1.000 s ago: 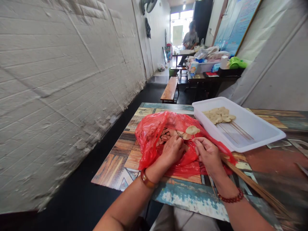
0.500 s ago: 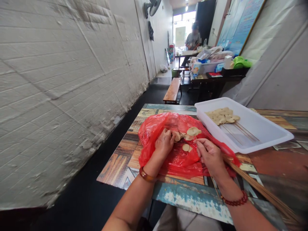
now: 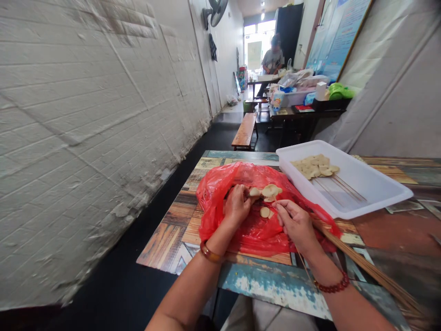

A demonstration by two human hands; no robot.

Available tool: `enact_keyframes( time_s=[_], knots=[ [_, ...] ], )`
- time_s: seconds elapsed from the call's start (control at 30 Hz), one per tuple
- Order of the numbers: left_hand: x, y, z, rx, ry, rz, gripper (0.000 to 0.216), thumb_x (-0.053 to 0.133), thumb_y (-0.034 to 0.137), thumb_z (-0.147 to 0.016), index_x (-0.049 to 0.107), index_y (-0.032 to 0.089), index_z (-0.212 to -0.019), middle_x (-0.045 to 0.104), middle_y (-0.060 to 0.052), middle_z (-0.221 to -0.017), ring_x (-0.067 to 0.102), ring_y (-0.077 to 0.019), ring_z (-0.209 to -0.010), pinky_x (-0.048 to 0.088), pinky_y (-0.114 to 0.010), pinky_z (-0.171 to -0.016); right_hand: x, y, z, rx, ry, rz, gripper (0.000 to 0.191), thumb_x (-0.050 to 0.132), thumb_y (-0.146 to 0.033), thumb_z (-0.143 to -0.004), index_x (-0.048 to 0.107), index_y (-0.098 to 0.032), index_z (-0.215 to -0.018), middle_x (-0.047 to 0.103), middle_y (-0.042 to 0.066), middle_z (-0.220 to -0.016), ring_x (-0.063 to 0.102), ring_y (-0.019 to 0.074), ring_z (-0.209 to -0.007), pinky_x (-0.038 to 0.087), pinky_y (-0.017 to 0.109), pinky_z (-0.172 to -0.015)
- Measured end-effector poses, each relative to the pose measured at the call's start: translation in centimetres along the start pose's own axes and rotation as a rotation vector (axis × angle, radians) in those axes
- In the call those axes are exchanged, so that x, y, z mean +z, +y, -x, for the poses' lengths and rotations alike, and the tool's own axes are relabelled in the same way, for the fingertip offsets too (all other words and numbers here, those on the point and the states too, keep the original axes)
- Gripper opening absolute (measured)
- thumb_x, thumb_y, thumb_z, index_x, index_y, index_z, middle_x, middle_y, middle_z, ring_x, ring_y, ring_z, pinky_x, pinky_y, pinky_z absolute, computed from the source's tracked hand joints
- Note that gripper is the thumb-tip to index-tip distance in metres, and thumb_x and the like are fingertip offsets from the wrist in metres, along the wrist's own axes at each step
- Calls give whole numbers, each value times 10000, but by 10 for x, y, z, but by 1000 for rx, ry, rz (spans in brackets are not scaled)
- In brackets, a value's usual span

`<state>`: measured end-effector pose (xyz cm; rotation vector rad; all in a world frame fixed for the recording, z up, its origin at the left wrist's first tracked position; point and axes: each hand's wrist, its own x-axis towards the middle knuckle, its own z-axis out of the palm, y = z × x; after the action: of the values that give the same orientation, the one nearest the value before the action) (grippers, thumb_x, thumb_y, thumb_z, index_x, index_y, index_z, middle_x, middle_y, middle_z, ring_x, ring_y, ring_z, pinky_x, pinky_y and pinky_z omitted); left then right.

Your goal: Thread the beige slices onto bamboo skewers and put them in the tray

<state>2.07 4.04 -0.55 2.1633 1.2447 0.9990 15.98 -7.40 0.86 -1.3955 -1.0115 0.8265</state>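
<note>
My right hand [image 3: 296, 225] pinches a thin wooden skewer [image 3: 304, 265], whose upper end carries pale round slices [image 3: 272, 191]. Inside the opened red plastic bag [image 3: 220, 202], my left hand [image 3: 238, 202] is closed, with a pale slice [image 3: 254, 192] at its fingertips. Another loose round slice [image 3: 265, 212] lies on the red plastic between the hands. A bundle of bare skewers [image 3: 372, 269] rests on the table beside my right wrist, its far end on the bag's edge.
A white plastic tray [image 3: 372, 202] with filled skewers [image 3: 317, 166] stands at the table's [image 3: 165, 243] right back. Beyond are a wooden bench [image 3: 245, 130], a cluttered table [image 3: 292, 111] and a person [image 3: 273, 59]. A white wall [image 3: 103, 138] runs along the left.
My left fingers have shifted slightly, and a slice now shows more plainly at their tips. My right hand keeps its pinch on the skewer. The view has turned a little.
</note>
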Motion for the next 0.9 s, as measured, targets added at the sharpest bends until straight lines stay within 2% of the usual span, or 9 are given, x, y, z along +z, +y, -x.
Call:
enact_keyframes(
  time_s=[0.1, 0.2, 0.33, 0.43, 0.63, 0.8, 0.9],
  knots=[
    [1, -2, -2, -92, -11, 376, 138, 625, 233, -713, 502, 171, -712, 528, 19, -667, 480, -114, -633, 373, -228, -613, 1, 1, 1, 8, -21, -10, 342, 545, -501, -820, 605, -176, -911, 436, -79, -506, 350, 78, -379, 266, 210, -372],
    [-5, -1, -3, -214, -85, 761, 206, 681, 285, -668, 551, 154, -759, 585, 5, -716, 519, -112, -645, 398, -225, -620, 1, 2, 2, 5, -50, -6, 314, 535, -475, -838, 599, -178, -916, 433, -77, -514, 357, 78, -391, 264, 207, -375],
    [-17, 3, -3, -342, -177, 1041, 303, 745, 353, -620, 599, 138, -776, 612, -7, -738, 537, -103, -625, 413, -222, -613, 1, 3, 4, -19, -104, 28, 290, 521, -452, -851, 599, -174, -885, 437, -71, -518, 358, 76, -392, 279, 209, -383],
    [-22, 4, -2, -375, -219, 1116, 324, 758, 381, -618, 590, 140, -754, 585, 17, -681, 502, -73, -551, 388, -199, -555, 2, 6, 6, -25, -152, 52, 297, 514, -443, -853, 609, -164, -894, 446, -69, -508, 365, 77, -383, 295, 209, -386],
    [-24, 6, 0, -346, -257, 1121, 306, 738, 370, -653, 606, 138, -802, 584, 22, -665, 491, -64, -513, 351, -182, -495, 3, 8, 8, -36, -188, 137, 288, 507, -426, -859, 628, -168, -906, 466, -60, -514, 410, 78, -392, 327, 197, -396],
    [-27, 8, -1, -372, -225, 1160, 389, 776, 283, -592, 653, 146, -934, 655, -22, -860, 588, -121, -690, 440, -225, -653, 3, 7, 10, -46, -211, 207, 300, 499, -428, -864, 638, -167, -918, 468, -53, -518, 431, 89, -407, 345, 202, -403],
    [-28, 8, -1, -350, -188, 1155, 424, 788, 236, -567, 642, 150, -955, 654, -22, -879, 594, -124, -711, 452, -240, -697, 4, 7, 11, -74, -229, 246, 298, 493, -417, -871, 638, -163, -928, 471, -52, -511, 444, 97, -420, 368, 211, -435]
  ],
)
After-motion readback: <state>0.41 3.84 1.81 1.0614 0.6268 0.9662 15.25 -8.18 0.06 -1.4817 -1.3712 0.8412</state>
